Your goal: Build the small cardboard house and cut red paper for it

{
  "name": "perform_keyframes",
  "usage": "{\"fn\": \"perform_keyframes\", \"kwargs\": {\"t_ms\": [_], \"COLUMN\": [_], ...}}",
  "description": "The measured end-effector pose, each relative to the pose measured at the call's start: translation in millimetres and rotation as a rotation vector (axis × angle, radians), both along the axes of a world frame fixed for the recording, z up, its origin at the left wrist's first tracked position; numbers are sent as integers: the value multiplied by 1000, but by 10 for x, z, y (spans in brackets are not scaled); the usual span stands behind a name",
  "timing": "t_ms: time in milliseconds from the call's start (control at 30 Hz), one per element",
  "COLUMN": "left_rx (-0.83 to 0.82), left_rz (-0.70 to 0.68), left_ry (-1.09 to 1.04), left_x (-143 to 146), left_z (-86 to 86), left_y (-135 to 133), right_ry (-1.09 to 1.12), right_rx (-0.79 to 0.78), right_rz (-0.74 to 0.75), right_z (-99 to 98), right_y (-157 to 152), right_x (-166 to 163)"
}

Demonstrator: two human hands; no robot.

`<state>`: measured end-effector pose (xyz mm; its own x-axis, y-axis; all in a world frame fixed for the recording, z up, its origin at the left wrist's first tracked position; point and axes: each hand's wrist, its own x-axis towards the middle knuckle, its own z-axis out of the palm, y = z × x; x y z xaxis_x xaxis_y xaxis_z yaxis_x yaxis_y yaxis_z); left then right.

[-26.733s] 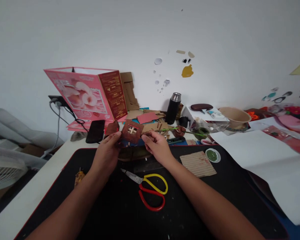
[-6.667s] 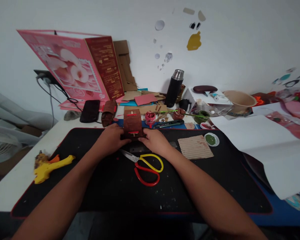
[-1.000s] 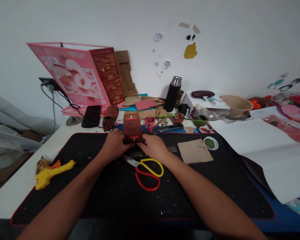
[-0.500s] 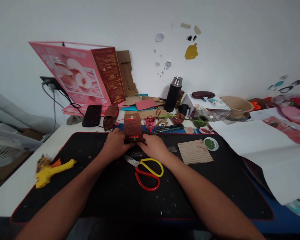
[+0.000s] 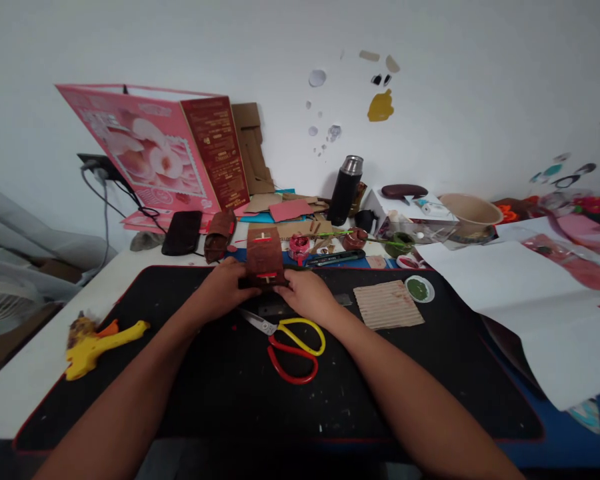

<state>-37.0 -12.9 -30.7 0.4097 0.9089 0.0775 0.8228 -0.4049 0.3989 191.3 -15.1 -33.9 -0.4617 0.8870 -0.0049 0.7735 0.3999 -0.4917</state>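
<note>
A brown-painted craft piece (image 5: 265,255), which looks like cardboard with two small red strips, stands at the far middle of the black mat (image 5: 220,393). My left hand (image 5: 225,285) is closed on its left lower edge, thumb in front. On the opposite side my right hand (image 5: 307,293) grips the lower right corner, its fingertips partly hidden. Scissors (image 5: 280,333) with one yellow and one red handle lie between my forearms, blades pointing toward my left hand. Behind them a dark ruler-like strip (image 5: 275,309) runs partly under my right hand.
A yellow glue gun (image 5: 100,347) lies at left. Corrugated cardboard (image 5: 387,305) and a dish of green paint (image 5: 419,289) are right. Behind stand a second brown piece (image 5: 219,235), a phone (image 5: 182,233), paint jars (image 5: 299,247), a utility knife (image 5: 336,257) and a black flask (image 5: 345,191).
The view has shifted slightly. Both hands stay on the brown craft piece, and the left hand's fingers have shifted a little along its edge.
</note>
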Motion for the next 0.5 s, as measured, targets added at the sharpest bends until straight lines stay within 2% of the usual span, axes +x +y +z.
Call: {"fn": "perform_keyframes", "kwargs": {"t_ms": [167,500], "left_rx": [3,9], "left_rz": [-52,-23], "left_ry": [67,28], "left_x": [-50,-13], "left_z": [26,19], "left_y": [20,8], "right_ry": [-3,-66], "right_rx": [6,62], "right_rz": [3,4], "right_z": [-15,-7], "right_y": [7,-11], "right_x": [10,21]}}
